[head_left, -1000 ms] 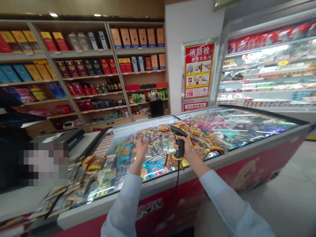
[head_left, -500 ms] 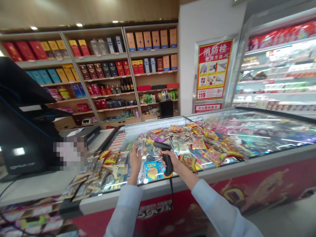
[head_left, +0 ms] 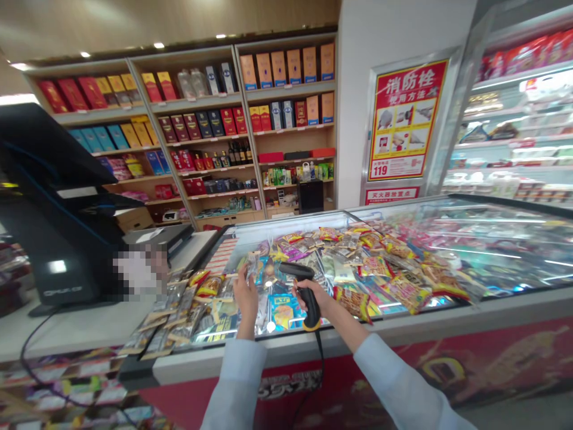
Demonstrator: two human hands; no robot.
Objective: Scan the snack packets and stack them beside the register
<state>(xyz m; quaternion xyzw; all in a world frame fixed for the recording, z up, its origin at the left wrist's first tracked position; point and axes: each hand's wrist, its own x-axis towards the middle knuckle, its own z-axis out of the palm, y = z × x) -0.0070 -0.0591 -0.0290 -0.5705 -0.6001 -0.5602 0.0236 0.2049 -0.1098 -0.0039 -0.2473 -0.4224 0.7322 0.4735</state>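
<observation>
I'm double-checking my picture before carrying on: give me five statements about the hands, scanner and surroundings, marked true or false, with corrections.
1. The right hand grips a black, pistol-shaped plastic scanner. True.
2. The scanner is cordless. False: a thin black cable hangs from its handle.
3. The left hand holds a small clear plastic packet. True.
4. The rectangular red-and-yellow poster hangs left of the shelving. False: the poster hangs right of the brown wooden shelving.
5. A black, angular terminal stands on the pale flat counter. True.
</observation>
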